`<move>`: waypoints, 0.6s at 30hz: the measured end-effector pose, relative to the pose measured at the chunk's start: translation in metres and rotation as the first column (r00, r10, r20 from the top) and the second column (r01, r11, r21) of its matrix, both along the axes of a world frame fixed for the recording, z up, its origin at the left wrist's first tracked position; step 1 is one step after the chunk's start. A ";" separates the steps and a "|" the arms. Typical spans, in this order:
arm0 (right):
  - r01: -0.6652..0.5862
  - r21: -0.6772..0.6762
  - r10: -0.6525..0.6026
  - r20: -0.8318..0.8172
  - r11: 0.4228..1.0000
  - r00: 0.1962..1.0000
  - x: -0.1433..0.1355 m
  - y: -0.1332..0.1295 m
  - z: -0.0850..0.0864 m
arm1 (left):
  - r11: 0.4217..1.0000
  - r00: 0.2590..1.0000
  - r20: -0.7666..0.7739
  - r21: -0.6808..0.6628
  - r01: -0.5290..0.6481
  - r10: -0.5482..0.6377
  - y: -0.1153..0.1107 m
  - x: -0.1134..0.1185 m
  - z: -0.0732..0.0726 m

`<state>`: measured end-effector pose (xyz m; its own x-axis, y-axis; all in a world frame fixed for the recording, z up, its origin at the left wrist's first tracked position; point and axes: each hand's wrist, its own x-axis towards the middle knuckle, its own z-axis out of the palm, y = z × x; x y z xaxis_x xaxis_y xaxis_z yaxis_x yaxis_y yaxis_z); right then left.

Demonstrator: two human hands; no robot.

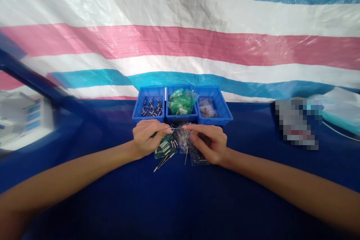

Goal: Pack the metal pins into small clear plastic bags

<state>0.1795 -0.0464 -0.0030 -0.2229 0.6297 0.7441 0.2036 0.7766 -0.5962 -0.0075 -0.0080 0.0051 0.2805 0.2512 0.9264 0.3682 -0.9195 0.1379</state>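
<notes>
Between my two hands lies a thin metal blind rivet [177, 128], held level above a loose pile. My left hand [150, 137] is closed, pinching one end between thumb and forefinger. At the other end are the fingertips of my right hand [210, 142]; its fingers are bent together at the rivet, the exact grip partly hidden. Beneath the hands, loose rivets [163, 162] lie beside green packets [165, 147] and clear plastic bags [200, 156]. Several more rivets [153, 108] fill the left blue bin [135, 115].
The middle blue bin [181, 118] holds green plastic bags [181, 101]. In the right blue bin [223, 110] are clear bags [207, 108]. A white object [25, 120] stands at the far left. A blurred-out item [295, 125] lies right on the blue table [180, 202]; striped sheeting [180, 41] hangs behind.
</notes>
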 end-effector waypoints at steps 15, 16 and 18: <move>0.001 -0.006 -0.001 -0.004 1.000 1.000 0.000 0.000 0.000 | 1.000 1.000 0.009 -0.010 0.011 -0.011 0.002 0.000 -0.001; 0.003 -0.004 -0.003 -0.004 1.000 1.000 0.000 0.000 0.000 | 1.000 1.000 0.009 -0.012 0.009 -0.009 0.001 0.000 0.000; 0.005 0.000 -0.005 -0.002 1.000 1.000 0.000 0.000 0.000 | 1.000 1.000 0.010 -0.012 0.011 -0.011 0.001 0.000 0.000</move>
<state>0.1798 -0.0464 -0.0026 -0.2184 0.6311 0.7444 0.2061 0.7754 -0.5969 -0.0071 -0.0067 0.0053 0.2740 0.2594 0.9261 0.3565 -0.9217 0.1527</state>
